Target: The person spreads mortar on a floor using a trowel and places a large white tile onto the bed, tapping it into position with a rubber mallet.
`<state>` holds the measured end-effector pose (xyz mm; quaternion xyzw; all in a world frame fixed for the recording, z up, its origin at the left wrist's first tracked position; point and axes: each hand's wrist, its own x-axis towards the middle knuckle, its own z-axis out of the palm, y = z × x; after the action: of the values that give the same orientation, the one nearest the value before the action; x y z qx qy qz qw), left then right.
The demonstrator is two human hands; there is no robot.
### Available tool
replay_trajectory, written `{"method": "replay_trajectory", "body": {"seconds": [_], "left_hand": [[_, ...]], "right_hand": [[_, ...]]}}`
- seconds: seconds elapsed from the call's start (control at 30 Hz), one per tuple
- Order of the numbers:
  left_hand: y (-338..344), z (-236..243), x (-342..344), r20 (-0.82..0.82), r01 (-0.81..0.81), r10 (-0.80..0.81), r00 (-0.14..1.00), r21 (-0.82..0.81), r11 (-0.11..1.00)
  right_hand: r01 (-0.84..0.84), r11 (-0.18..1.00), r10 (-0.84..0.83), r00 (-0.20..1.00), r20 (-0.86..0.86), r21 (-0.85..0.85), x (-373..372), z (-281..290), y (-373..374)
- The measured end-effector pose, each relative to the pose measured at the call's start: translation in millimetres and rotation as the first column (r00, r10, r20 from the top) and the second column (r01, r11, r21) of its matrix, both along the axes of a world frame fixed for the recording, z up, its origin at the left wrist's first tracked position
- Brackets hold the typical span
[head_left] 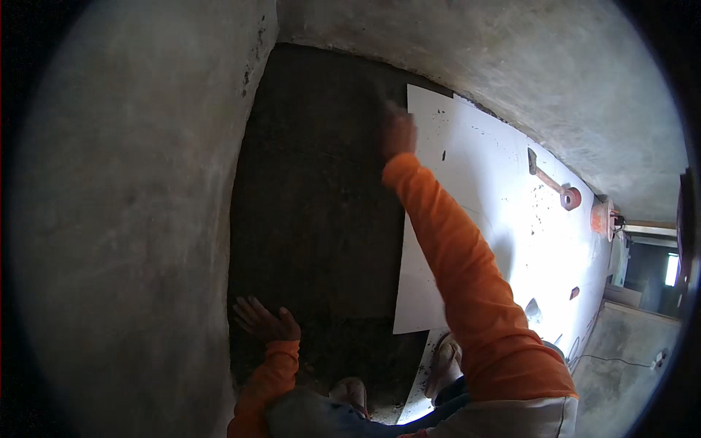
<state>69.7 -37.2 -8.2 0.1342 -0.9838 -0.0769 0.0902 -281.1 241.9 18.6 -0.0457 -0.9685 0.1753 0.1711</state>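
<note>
My right hand (400,133) reaches far forward over the dark floor bed (321,168), next to the edge of the white tiles (427,255). Motion smears its fingers, and whether anything is in them cannot be made out. Close to the left wall, my left hand (266,321) is open with fingers spread and holds nothing. It is over the near left part of the dark bed, and I cannot tell whether it touches the surface. Both arms wear orange sleeves.
Plastered walls (146,182) border the bed at left and back. On the tiles are a wooden-handled tool (548,179), a reddish ring-shaped thing (571,198), a grey pointed piece (534,312) and a small brown block (575,293). An orange container (602,218) stands far right.
</note>
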Motion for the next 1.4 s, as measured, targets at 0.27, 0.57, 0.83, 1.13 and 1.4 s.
{"method": "replay_trajectory", "body": {"seconds": [0.27, 0.57, 0.83, 1.13, 1.4], "left_hand": [[-4.9, -0.7, 6.0, 0.007, -0.035, 0.035, 0.999, 0.018, 0.999], [-1.8, 0.2, 1.3, 0.032, -0.032, 0.031, 0.999, 0.037, 0.999], [1.9, 3.8, 0.1, 0.035, -0.021, 0.018, 0.999, 0.077, 0.997], [3.3, -0.5, 1.3, 0.025, -0.020, 0.019, 1.000, 0.060, 0.998], [5.6, -1.8, -1.1, -0.008, -0.027, 0.027, 1.000, 0.085, 0.996]], "right_hand": [[-0.336, 0.922, 0.243, 0.889, 0.388, 0.193, 4.4, -1.1, -7.2], [-0.439, 0.870, 0.401, 0.895, 0.196, 0.223, 24.8, 6.5, -34.7], [-0.482, 0.843, 0.458, 0.876, 0.149, 0.238, 38.7, -8.2, -46.5], [-0.467, 0.869, 0.451, 0.884, 0.125, 0.166, 3.8, -13.3, -33.8], [-0.354, 0.933, 0.320, 0.899, 0.298, 0.066, -11.7, -2.2, -34.0]]}}
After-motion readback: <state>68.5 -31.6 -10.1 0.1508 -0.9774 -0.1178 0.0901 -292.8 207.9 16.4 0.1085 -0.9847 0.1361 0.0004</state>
